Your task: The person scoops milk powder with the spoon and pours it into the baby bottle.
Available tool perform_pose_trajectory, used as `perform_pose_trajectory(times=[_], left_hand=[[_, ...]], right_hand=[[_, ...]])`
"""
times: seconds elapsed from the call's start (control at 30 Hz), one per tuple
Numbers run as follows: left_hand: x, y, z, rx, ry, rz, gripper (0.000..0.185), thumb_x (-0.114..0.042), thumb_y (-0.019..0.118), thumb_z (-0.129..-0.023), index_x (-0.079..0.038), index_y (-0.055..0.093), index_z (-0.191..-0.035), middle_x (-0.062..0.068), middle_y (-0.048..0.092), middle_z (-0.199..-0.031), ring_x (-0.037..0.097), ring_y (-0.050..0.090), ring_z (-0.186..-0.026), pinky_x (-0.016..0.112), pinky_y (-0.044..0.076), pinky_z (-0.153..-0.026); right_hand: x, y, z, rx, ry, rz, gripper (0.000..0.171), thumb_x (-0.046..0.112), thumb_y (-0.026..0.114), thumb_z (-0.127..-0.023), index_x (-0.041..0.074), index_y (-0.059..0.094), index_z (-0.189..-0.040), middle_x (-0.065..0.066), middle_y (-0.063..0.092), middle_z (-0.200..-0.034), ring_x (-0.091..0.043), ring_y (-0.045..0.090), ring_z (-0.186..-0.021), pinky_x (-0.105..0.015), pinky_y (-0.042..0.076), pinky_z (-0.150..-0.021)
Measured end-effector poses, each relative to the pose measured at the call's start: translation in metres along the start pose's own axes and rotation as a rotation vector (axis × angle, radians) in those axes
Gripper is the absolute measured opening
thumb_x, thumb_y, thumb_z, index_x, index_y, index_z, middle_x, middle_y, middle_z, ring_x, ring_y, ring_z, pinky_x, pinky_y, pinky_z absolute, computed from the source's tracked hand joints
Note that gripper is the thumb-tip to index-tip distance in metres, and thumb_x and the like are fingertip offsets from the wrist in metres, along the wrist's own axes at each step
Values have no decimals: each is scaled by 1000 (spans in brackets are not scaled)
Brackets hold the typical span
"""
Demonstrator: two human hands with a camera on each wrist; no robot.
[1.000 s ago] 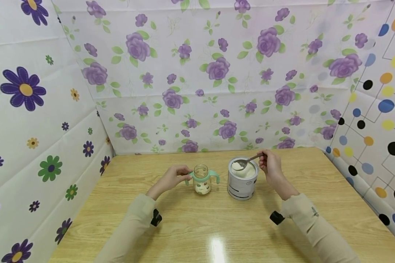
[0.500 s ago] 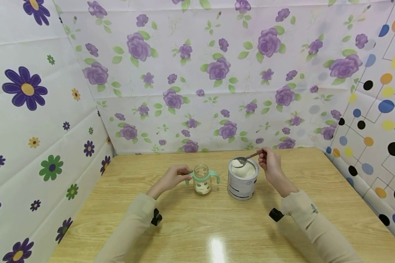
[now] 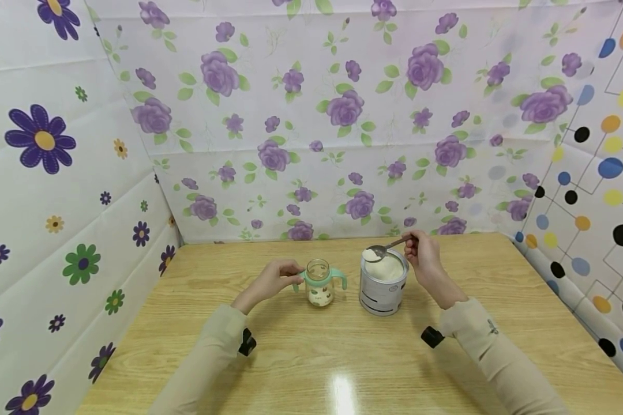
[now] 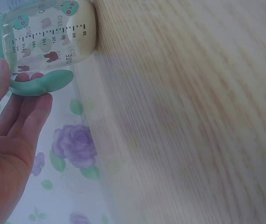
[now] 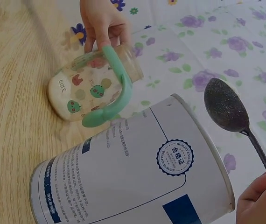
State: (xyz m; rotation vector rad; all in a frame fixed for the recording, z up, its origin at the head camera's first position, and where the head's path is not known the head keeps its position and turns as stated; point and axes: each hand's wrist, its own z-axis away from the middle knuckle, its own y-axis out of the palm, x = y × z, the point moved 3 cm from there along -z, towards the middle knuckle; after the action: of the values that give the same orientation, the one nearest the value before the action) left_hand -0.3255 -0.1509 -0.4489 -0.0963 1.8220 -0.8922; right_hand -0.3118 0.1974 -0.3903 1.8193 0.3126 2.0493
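Note:
A clear baby bottle with a mint-green collar and two handles stands uncapped on the table, pale powder in its bottom. My left hand pinches its left handle between thumb and fingers. To the bottle's right stands an open milk powder can, white with printed labels and full of pale powder. In my right hand is the brown handle of a spoon; its bowl, heaped with powder, hangs just above the can's rim. In the right wrist view the spoon's dark underside faces the camera.
The wooden table meets a rose-printed cloth at its back edge. More patterned cloths hang at the left and right. A small black camera is on the right wrist.
The spoon with its powder has risen out of the can and shifted slightly left. My left hand and the bottle have stayed in place.

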Motion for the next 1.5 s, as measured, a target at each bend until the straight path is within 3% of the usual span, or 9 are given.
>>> perform_pose_trajectory(times=[0.43, 0.8, 0.87, 1.1, 1.5], left_hand=[[-1, -2, 0, -1, 19, -16, 18, -15, 66, -91, -10, 70, -108, 8, 71, -103, 16, 68, -91, 27, 57, -82], [-1, -1, 0, -12, 30, -21, 21, -10, 65, -92, -2, 68, -111, 17, 69, -107, 29, 68, -96, 35, 58, -84], [-4, 0, 1, -11, 30, -24, 21, -7, 64, -92, 0, 68, -111, 20, 69, -108, 32, 67, -96, 36, 58, -85], [-35, -6, 11, 14, 36, -11, 21, -3, 64, -92, 5, 66, -111, 22, 68, -105, 34, 67, -95, 28, 58, -81], [-39, -7, 12, -4, 50, -12, 19, -2, 65, -90, 5, 67, -108, 22, 68, -109, 34, 67, -97, 38, 58, -86]], right_hand=[[-2, 8, -1, 2, -17, -36, 40, 11, 37, -102, 11, 63, -71, 5, 48, -56, -4, 44, -47, -13, 36, -43], [-4, 16, -2, 29, 1, -99, 41, 9, 37, -101, 7, 64, -71, 4, 48, -56, -5, 43, -47, -14, 34, -43], [-3, 17, -2, 33, 3, -110, 41, 9, 37, -101, 7, 64, -70, 4, 48, -55, -5, 43, -47, -13, 34, -42], [-6, 21, 0, 43, 28, -140, 40, 9, 37, -102, 6, 63, -71, 3, 49, -55, -5, 44, -46, -12, 35, -41], [-6, 27, 3, 82, 49, -97, 39, 13, 37, -102, 8, 64, -75, 5, 50, -59, -3, 47, -50, -11, 37, -44]])
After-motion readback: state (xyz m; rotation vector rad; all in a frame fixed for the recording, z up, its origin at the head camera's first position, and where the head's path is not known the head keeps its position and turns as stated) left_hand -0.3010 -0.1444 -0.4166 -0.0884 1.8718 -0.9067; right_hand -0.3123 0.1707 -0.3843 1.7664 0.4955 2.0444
